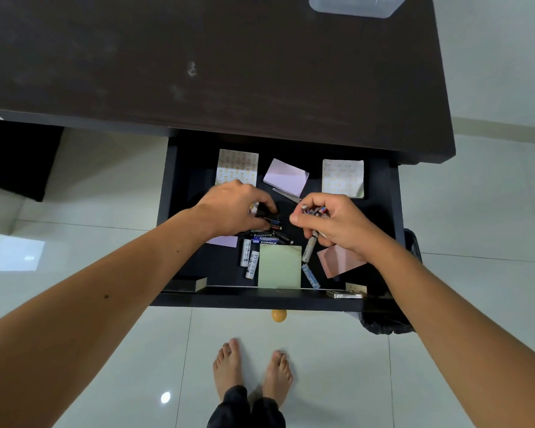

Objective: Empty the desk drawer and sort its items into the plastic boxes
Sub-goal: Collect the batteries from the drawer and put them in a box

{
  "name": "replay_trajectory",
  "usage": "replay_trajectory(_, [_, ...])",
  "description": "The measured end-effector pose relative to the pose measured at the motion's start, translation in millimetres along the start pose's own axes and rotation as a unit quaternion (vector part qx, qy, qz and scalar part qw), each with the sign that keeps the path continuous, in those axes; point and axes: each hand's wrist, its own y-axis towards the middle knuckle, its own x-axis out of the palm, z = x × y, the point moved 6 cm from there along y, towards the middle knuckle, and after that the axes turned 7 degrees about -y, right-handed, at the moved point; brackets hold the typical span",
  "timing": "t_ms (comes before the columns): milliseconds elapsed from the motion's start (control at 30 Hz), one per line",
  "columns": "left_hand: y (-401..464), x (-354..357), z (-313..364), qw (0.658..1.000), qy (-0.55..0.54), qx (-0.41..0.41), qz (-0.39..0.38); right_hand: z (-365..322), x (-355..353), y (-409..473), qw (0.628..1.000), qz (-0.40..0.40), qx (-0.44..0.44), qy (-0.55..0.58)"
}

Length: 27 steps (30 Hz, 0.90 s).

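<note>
In the drawer (179, 211) at the frame's centre, our left hand (232, 208) pinches dark batteries (271, 223) and our right hand (331, 220) grips several, while loose batteries (249, 257) lie just below the fingers, long axes mostly upright in the frame.

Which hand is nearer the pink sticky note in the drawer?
Right. The right hand, gripping batteries, hovers directly over the pink sticky note, its wrist overlapping it. The left hand is across the drawer, left of the battery pile.
</note>
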Motion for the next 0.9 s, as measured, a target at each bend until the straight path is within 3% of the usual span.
replay_trajectory(367, [5.3, 3.9, 6.9, 0.998, 0.055, 0.019, -0.013, 5.2, 7.1, 6.2, 0.988, 0.025, -0.005, -0.151])
replay_trajectory(600, [-5.3, -5.4, -6.7, 0.997, -0.072, 0.02, -0.003, -10.3, 16.7, 17.7, 0.964, 0.082, -0.052, -0.246])
replay_trajectory(900, [-26.2, -13.0, -20.2, 0.985, -0.171, -0.006, 0.032, -18.9, 32.1, 29.8, 0.923, 0.04, -0.085, -0.372])
